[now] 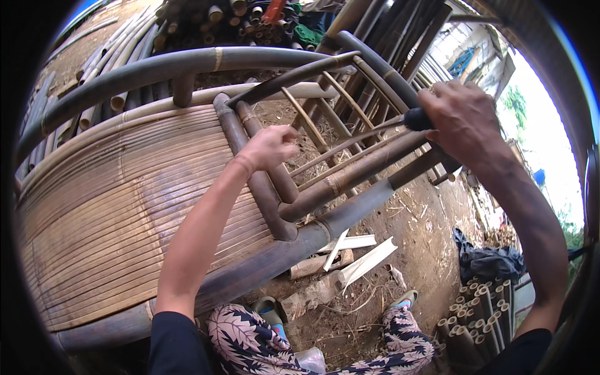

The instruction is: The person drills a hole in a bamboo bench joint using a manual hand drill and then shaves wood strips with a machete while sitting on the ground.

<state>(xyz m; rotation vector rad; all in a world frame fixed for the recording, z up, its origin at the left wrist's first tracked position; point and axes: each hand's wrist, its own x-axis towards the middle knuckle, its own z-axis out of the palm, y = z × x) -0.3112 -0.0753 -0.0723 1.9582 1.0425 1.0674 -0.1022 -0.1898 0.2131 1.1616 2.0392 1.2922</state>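
Observation:
My right hand (459,119) is closed around the black handle of a long-bladed knife (359,137). The narrow blade slants down to the left across a ladder-like bamboo frame (331,182). My left hand (270,149) is above the dark double bamboo posts (255,164) where that frame meets the slatted bamboo bench (181,181). Its fingers are curled in; whatever they hold, if anything, is hidden. The knife's tip is a little below and right of the left hand; contact with the bamboo is unclear.
Split pale bamboo pieces (369,261) lie on the dirt floor (431,231) near my feet. Cut bamboo tubes (481,315) stand bundled at lower right, beside a dark plastic sheet (490,257). Long poles (119,69) are stacked behind the bench's curved rail (169,65).

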